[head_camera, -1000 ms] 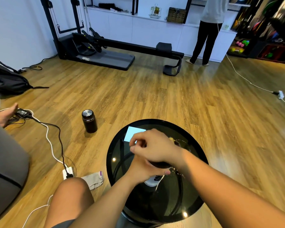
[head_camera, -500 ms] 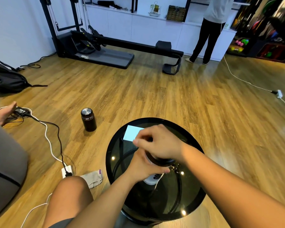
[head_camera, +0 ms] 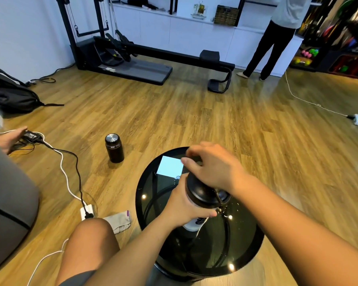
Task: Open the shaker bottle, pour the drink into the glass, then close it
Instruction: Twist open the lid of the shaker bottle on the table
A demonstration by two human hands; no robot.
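Observation:
The shaker bottle (head_camera: 194,223) has a white body and a wide black lid (head_camera: 201,194). It is held upright over the round black glass table (head_camera: 246,254). My left hand (head_camera: 184,205) wraps around the bottle's body from the left. My right hand (head_camera: 213,166) sits over the lid and grips its top with the fingertips. A glint of clear glass (head_camera: 223,209) shows just right of the bottle, mostly hidden behind my right wrist.
A dark flask (head_camera: 114,148) stands on the wooden floor left of the table. A power strip (head_camera: 87,211) with cables and a folded sock (head_camera: 120,221) lie by my knee. A grey seat is at far left. A person stands at the back right by a cabinet.
The bottle and both hands have risen slightly, so more of the black lid shows. My right hand has turned and shifted right on the lid. The camera tilted a little.

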